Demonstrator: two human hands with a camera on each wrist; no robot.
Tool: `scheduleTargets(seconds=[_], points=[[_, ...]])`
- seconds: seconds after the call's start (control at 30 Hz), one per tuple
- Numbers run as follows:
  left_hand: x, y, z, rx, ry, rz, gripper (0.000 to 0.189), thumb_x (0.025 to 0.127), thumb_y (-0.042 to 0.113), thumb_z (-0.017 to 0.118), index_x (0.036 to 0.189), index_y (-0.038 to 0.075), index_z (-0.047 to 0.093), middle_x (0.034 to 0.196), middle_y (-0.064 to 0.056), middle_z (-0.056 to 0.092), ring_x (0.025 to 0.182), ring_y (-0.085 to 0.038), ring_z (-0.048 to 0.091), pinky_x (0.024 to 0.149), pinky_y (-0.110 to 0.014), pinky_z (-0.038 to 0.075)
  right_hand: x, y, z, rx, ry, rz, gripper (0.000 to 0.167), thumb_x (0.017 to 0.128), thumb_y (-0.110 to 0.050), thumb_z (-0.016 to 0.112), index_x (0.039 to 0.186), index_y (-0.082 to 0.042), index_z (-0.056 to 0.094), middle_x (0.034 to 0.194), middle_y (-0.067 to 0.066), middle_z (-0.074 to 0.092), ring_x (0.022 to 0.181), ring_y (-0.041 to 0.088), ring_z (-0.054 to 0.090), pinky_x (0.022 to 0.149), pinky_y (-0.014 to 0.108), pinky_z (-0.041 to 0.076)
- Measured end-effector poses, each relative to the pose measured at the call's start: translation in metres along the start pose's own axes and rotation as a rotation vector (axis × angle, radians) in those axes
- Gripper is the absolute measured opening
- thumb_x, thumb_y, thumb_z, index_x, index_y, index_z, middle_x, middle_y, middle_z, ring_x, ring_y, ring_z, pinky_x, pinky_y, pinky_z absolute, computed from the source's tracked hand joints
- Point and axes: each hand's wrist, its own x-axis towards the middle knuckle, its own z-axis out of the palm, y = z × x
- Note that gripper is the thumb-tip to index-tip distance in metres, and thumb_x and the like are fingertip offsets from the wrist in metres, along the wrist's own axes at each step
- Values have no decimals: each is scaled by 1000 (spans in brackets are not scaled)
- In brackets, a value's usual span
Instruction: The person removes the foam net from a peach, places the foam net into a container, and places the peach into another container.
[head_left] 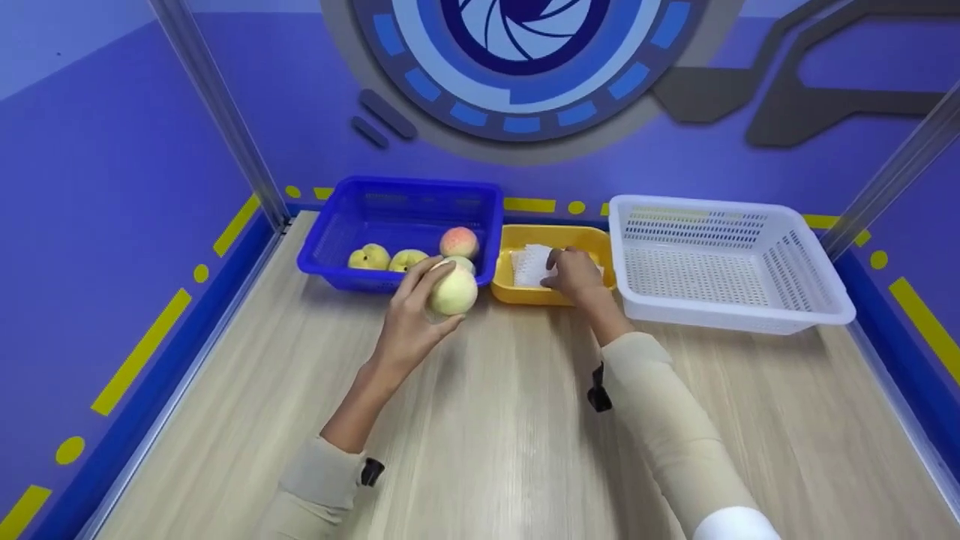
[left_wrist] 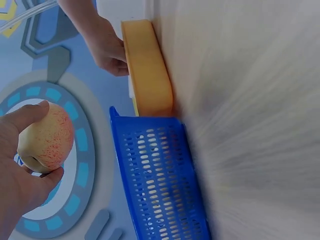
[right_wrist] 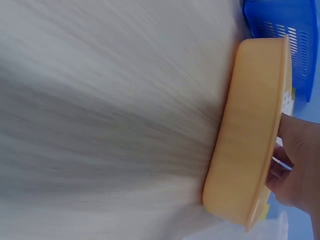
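In the head view my left hand point(head_left: 409, 319) grips a pale yellow peach point(head_left: 454, 291) between fingers and thumb, raised in front of the blue basket point(head_left: 352, 279). The left wrist view shows the peach's point(left_wrist: 50, 137) red-flushed side. My right hand point(head_left: 576, 276) reaches into the yellow tray point(head_left: 551, 297), its bent fingers at the white foam nets point(head_left: 531, 264). Whether they pinch a net is unclear; in the right wrist view the tray's rim partly hides my right hand's point(right_wrist: 295, 165) fingertips. Several peaches lie in the blue basket, including a reddish peach point(head_left: 459, 242).
A white perforated basket point(head_left: 739, 315) stands right of the yellow tray, against the back. The three containers sit side by side along the rear of the wooden table point(head_left: 495, 450). Blue-purple panels point(head_left: 112, 225) with metal posts point(head_left: 217, 105) enclose the left, back and right.
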Motion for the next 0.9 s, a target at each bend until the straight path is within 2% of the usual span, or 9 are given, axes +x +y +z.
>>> scheduleTargets(seconds=[0.13,0.23,0.43,0.6,0.7,0.8,0.9], points=[[5,-12,-5,46,-22,-22,75,70,4,93,137,9,61,142,-15,53,133,-32,52,111,-46,44,-6,-2,-7,-14,-2,-48,27,98,-19,68,116,1,70,113,22,63,100,36,58,96,49,51],[7,-21,-11,76,-43,-39,74,70,5,93,137,8,61,141,-17,54,133,-33,51,112,-46,43,-16,-3,-11,-42,25,-86,29,99,-19,64,118,2,71,114,23,65,102,37,62,96,50,52],[18,-41,-25,115,-36,-98,74,69,6,94,135,4,61,138,-19,55,130,-37,53,111,-51,42,-45,-4,-12,-39,178,-192,29,99,-18,62,119,1,71,121,22,66,113,42,60,103,51,49],[36,-57,-32,139,-18,-166,75,70,11,93,135,0,58,137,-20,56,129,-38,52,111,-51,41,-72,-1,-9,-68,273,-292,38,99,-20,65,131,0,64,135,22,60,126,43,53,112,52,40],[46,-67,-35,144,-11,-224,75,71,13,92,135,-1,55,133,-21,57,125,-39,54,108,-52,41,-86,-1,-5,-89,258,-310,47,100,-25,64,140,-2,58,145,21,54,134,43,47,117,53,35],[56,-76,-33,151,-23,-271,74,73,16,90,134,1,54,132,-21,57,121,-38,56,104,-55,43,-101,0,-1,-93,203,-277,53,102,-33,60,147,-6,53,152,19,47,141,42,40,120,54,29],[67,-83,-30,143,-41,-314,72,75,18,89,136,3,53,137,-19,50,123,-38,54,102,-55,45,-114,2,3,-94,172,-260,56,102,-37,59,149,-8,51,155,18,45,144,43,36,121,54,27]])
